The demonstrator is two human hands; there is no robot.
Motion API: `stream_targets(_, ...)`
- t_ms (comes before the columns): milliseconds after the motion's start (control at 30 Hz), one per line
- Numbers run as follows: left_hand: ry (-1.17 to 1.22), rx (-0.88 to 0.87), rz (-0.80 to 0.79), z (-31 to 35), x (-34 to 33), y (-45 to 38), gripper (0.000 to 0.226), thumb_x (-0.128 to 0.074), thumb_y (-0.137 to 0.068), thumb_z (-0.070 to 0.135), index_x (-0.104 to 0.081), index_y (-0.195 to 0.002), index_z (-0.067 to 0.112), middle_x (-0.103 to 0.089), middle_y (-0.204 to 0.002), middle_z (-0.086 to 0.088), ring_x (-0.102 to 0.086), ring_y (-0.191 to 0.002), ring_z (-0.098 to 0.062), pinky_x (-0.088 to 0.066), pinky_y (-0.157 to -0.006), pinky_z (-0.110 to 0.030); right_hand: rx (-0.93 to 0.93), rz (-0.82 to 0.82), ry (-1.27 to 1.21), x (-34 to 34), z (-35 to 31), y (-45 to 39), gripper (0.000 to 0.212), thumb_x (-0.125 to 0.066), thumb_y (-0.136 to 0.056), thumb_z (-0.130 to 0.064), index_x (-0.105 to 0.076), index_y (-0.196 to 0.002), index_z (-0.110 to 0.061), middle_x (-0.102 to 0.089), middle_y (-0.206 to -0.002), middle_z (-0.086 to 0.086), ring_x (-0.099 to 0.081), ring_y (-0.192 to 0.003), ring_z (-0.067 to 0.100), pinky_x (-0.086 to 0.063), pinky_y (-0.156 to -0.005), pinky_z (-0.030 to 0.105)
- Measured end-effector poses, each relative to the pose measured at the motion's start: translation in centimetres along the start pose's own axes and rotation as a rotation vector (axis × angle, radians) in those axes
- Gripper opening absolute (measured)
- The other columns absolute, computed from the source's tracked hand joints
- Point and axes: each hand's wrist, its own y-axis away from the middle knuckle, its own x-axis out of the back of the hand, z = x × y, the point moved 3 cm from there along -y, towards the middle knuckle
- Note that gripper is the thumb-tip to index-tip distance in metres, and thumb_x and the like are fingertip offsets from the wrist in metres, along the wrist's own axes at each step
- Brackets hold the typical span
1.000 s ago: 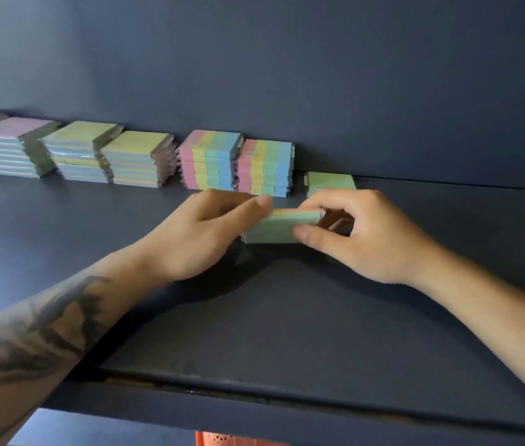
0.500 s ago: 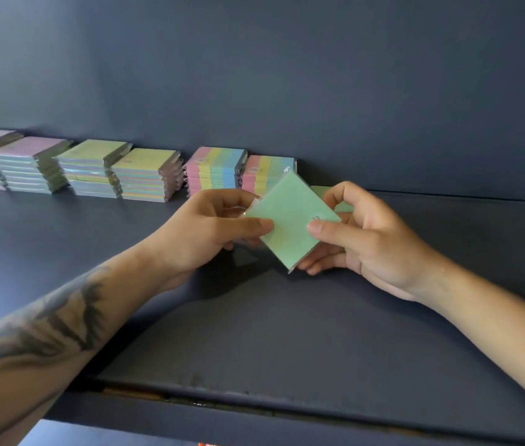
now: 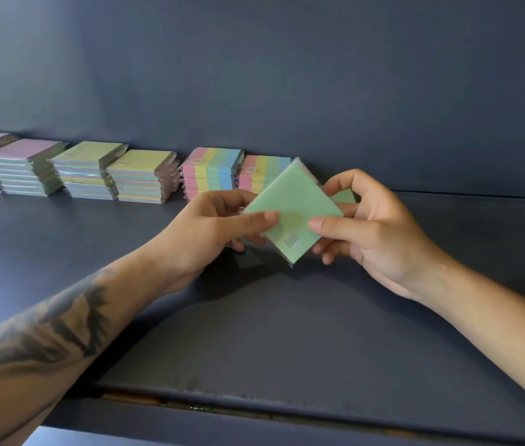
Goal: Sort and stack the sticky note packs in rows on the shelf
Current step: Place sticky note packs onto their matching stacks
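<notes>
You are facing a dark grey shelf [image 3: 287, 333] with a plain dark back wall [image 3: 287, 75] behind it. Just above the shelf, near the middle, you hold a green pack of sticky notes [image 3: 293, 214] tilted up on one corner, so that its flat face is turned towards you like a diamond. It has a clear wrapper and a small printed mark near its lower corner. Your left hand [image 3: 209, 230] grips its left edge, thumb across the front and fingers tucked behind. Your right hand [image 3: 370, 230] pinches the right edge in the same way, thumb on the front, fingers underneath. The pack is clear of the shelf surface, held between both hands.

Just behind your right fingers a second green pack [image 3: 345, 197] lies flat on the shelf, mostly hidden. To its left, against the back wall, stand two striped stacks [image 3: 213, 173] in pink, yellow, green and blue, side by side; the nearer one is partly covered by the pack you hold. Further left come two yellow-topped stacks [image 3: 116, 170], then two pink-topped stacks [image 3: 13, 162] at the frame's edge. Your left forearm carries a dark tattoo [image 3: 55, 329].
</notes>
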Motion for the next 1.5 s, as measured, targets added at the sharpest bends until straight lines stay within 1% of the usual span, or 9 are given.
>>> stream_targets(100,0.003,0.004,-0.010,-0.1,0.2,0.0,0.012,-0.075,-0.078,0.023,-0.082,-0.086,0.017,-0.079,-0.096,-0.009,-0.064,-0.084,-0.023,-0.041,-0.070,-0.032,-0.020,-0.022,-0.027,0.0,-0.1,0.2,0.047,-0.077,-0.077,-0.001,-0.044,-0.109,-0.012,-0.075,-0.097,0.023,-0.069,-0.071,0.036,-0.057,-0.060,0.040)
stream_targets(233,0.035,0.012,0.012,-0.1,0.3,-0.1,0.013,-0.082,-0.080,0.019,-0.079,-0.086,0.008,-0.077,-0.093,-0.013,-0.063,-0.081,-0.023,-0.041,-0.070,-0.031,0.087,0.006,0.232,0.4,0.1,0.0,0.066,-0.089,-0.065,-0.032,-0.043,-0.113,-0.025,-0.070,-0.121,0.001,-0.071,-0.098,0.022,-0.057,-0.072,0.043)
stream_targets(400,0.006,-0.002,-0.009,-0.3,0.2,-0.1,0.016,-0.077,-0.087,0.025,-0.077,-0.088,0.009,-0.077,-0.092,-0.010,-0.066,-0.077,-0.015,-0.043,-0.073,-0.032,0.367,-0.081,0.900,0.2,-1.0,0.8,0.090,-0.088,-0.063,-0.057,-0.036,-0.136,-0.049,-0.025,-0.159,-0.026,-0.030,-0.144,0.008,-0.037,-0.110,0.030)
stream_targets(633,-0.174,-0.074,-0.030,0.2,-0.5,0.7,0.027,-0.072,-0.090,0.038,-0.078,-0.099,0.013,-0.079,-0.099,0.002,-0.072,-0.091,-0.011,-0.052,-0.085,-0.030,0.439,-0.079,1.118,0.5,-1.2,0.8,0.061,-0.072,-0.072,-0.067,-0.058,-0.128,-0.045,-0.048,-0.142,-0.026,-0.043,-0.129,0.010,-0.034,-0.111,0.048)
stream_targets(767,-0.801,-0.131,0.043,-0.3,-0.2,0.8,0.065,-0.052,-0.083,0.085,-0.069,-0.124,0.036,-0.069,-0.121,0.021,-0.061,-0.117,-0.003,-0.045,-0.107,-0.034,0.232,-0.040,1.095,3.6,-1.1,0.1,0.054,-0.078,-0.069,-0.059,-0.062,-0.119,-0.046,-0.049,-0.135,-0.030,-0.041,-0.124,0.007,-0.033,-0.113,0.049)
stream_targets(900,-1.227,-0.061,-0.117,-0.8,-0.7,1.0,0.084,-0.024,-0.079,0.096,-0.044,-0.146,0.049,-0.045,-0.154,0.020,-0.037,-0.145,-0.014,-0.023,-0.121,-0.053,0.048,-0.003,1.261,5.6,-0.4,-2.3,0.046,-0.081,-0.078,-0.049,-0.060,-0.119,-0.044,-0.045,-0.141,-0.022,-0.039,-0.130,0.020,-0.030,-0.107,0.040)
stream_targets(1200,-1.251,-0.020,-0.189,-1.1,-0.7,0.8,0.081,-0.027,-0.082,0.093,-0.033,-0.152,0.052,-0.032,-0.162,0.020,-0.027,-0.151,-0.013,-0.021,-0.122,-0.053,-0.099,0.015,1.200,8.2,0.9,-6.7,0.042,-0.082,-0.077,-0.048,-0.058,-0.112,-0.047,-0.048,-0.112,-0.022,-0.047,-0.117,0.021,-0.041,-0.102,0.047)
stream_targets(1333,-1.243,-0.012,-0.197,-1.3,-0.5,0.4,0.081,-0.027,-0.081,0.094,-0.033,-0.150,0.053,-0.033,-0.160,0.021,-0.026,-0.151,-0.014,-0.021,-0.122,-0.051,-0.144,0.076,1.115,11.9,1.1,-6.0,0.039,-0.085,-0.078,-0.035,-0.063,-0.108,-0.045,-0.057,-0.122,-0.013,-0.055,-0.105,0.017,-0.045,-0.089,0.036)
stream_targets(1500,-1.246,0.001,-0.219,-1.3,-0.5,0.2,0.082,-0.026,-0.078,0.095,-0.032,-0.149,0.054,-0.032,-0.160,0.021,-0.025,-0.150,-0.014,-0.021,-0.123,-0.051,-0.182,0.097,0.950,13.5,2.6,-5.3,0.037,-0.082,-0.083,-0.029,-0.067,-0.114,-0.042,-0.062,-0.123,-0.010,-0.061,-0.113,0.019,-0.045,-0.100,0.035)
